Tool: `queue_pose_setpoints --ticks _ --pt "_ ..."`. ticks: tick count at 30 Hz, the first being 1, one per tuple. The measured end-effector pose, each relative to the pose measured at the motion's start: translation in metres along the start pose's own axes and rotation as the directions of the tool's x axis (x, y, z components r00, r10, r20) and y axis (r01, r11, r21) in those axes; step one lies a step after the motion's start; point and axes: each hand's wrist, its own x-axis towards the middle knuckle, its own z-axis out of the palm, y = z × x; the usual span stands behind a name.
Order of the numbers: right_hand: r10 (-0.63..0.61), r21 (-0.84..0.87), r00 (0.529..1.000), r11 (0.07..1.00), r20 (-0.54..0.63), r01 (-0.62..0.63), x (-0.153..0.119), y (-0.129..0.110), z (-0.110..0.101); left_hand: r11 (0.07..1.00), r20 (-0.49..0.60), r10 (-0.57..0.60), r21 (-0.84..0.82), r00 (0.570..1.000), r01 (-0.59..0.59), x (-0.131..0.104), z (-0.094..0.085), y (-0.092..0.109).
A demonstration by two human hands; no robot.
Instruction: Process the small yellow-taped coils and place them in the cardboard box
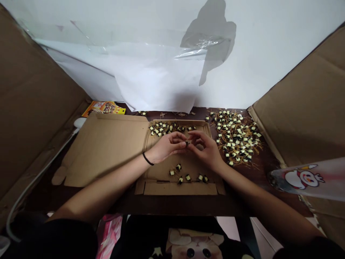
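Note:
Over an open cardboard box [161, 163], my left hand [169, 145] and my right hand [205, 149] meet, fingertips nearly touching. Between them they pinch a small dark component [187, 144], partly hidden by the fingers. A black band circles my left wrist. Several similar yellow-and-black components [163, 128] lie along the box's back edge, behind my hands. More of them [188, 177] are scattered in the box near its front flap. To the right of the box is a large pile of components [237, 138] with thin brown wires.
The box's lid [107, 144] lies flat to the left, with an orange-yellow packet [105, 108] behind it and a white cable [45, 167] beside it. A clear cup with a cartoon snowman [307, 178] is at the right. Cardboard walls stand on both sides.

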Motion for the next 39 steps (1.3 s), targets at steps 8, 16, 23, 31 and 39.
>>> queue_pose_setpoints --ticks 8,16,23,31,39 --pt "-0.086 -0.103 0.995 0.991 -0.056 0.080 0.001 -0.010 -0.007 0.958 -0.045 0.156 0.248 0.987 -0.140 0.003 0.001 -0.004" --pt "-0.406 -0.256 0.913 0.880 0.034 0.401 0.003 -0.013 -0.009 0.939 0.014 0.210 0.274 0.977 -0.206 0.003 -0.001 -0.003" --pt "-0.628 -0.382 0.778 0.716 0.013 0.584 0.006 -0.006 -0.011 0.921 0.035 0.186 0.341 0.982 -0.186 0.001 0.003 0.001" --pt "-0.453 -0.332 0.888 0.851 -0.073 0.407 0.002 -0.012 -0.011 0.901 0.056 0.201 0.380 0.978 -0.207 0.001 0.001 -0.001" --pt "-0.172 -0.173 0.977 0.974 -0.126 0.149 0.003 -0.010 -0.009 0.897 0.066 0.221 0.378 0.973 -0.229 0.001 0.002 -0.002"
